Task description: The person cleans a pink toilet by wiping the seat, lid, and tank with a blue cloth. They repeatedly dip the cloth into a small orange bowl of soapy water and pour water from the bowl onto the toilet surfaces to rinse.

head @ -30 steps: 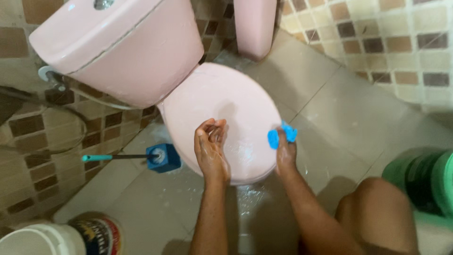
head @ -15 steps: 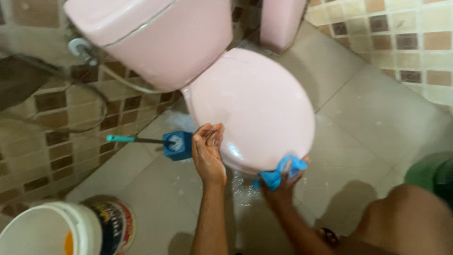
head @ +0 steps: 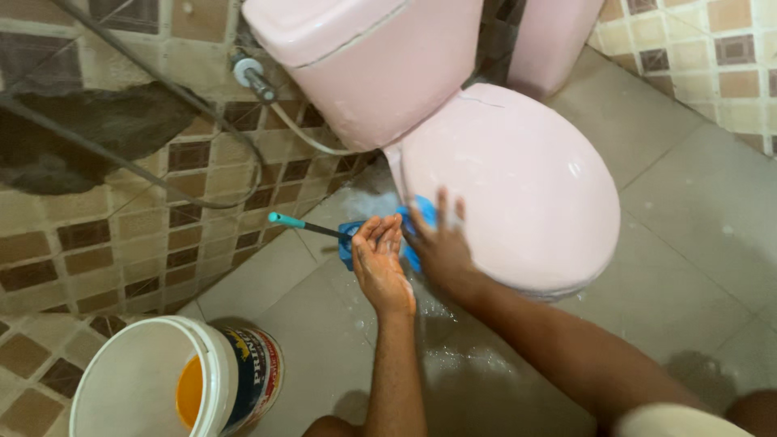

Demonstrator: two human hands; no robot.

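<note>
Two bare hands work low at the left flank of a pink toilet. The right hand [head: 441, 247] has its fingers spread and presses a blue cleaning cloth [head: 422, 217] against the side of the bowl, just under the rim of the closed lid [head: 518, 178]; only a bright blue patch of the cloth shows above and beside the fingers, so its full shape is hidden. The left hand [head: 380, 267] is held flat, fingers pressed together and pointing away from the person, empty, just beside the right hand and touching or nearly touching the cloth; I cannot tell which.

Right behind the left hand's fingertips lies a toilet brush [head: 344, 236] on the floor, its blue head partly covered by the hand, its thin dark shaft ending in a teal grip that points toward the wall. The lid is smooth, glossy and oval, with wet specks on it. Above it stands the pink cistern [head: 364, 57], with a hose running from a wall valve [head: 247, 73]. The floor tiles [head: 696, 235] are pale grey and wet with foam near the hands. The wall is a brown and beige check. A white plastic bucket [head: 154, 380] with yellow liquid inside stands at the near left.
</note>
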